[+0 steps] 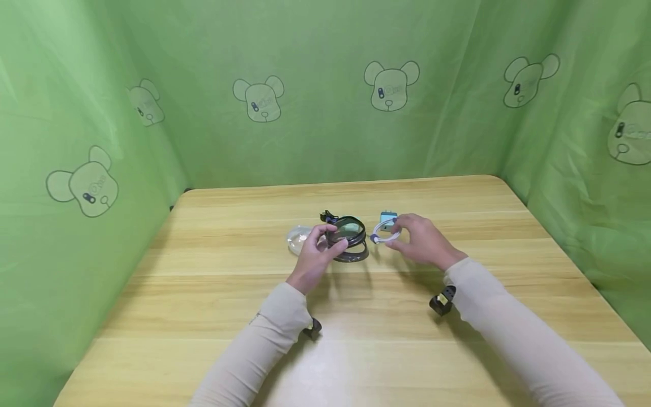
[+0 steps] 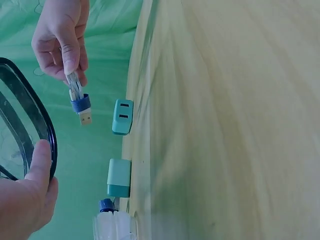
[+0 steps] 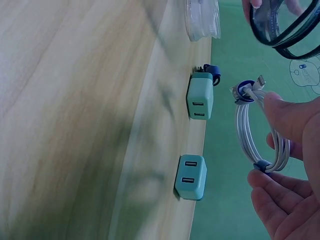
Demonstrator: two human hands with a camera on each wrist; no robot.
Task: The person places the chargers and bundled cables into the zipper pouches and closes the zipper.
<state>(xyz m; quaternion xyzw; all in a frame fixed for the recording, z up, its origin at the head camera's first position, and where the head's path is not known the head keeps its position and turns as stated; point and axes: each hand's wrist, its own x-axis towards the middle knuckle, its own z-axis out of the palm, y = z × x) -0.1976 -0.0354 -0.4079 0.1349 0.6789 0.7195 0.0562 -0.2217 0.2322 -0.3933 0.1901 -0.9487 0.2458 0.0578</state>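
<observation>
My left hand [image 1: 316, 254] grips a clear round case [image 2: 22, 115] with black rims, its thumb on the rim, raised over the table. In my right hand [image 1: 422, 240] a coiled white USB cable [image 3: 245, 130] is pinched between thumb and fingers. Blue ties [image 3: 261, 166] bind the coil, and its metal USB plug shows in the left wrist view. Just beyond the right hand stands a teal charger block [image 1: 389, 218] with two USB ports. A second teal charger block [image 3: 200, 97] stands behind the clear case.
Left of the left hand lies another clear round item [image 1: 296, 240]. A small black item with prongs [image 1: 328, 216] sits behind the clear case. The wooden table [image 1: 203, 311] is bordered by green curtains [image 1: 315, 147] at the back and both sides.
</observation>
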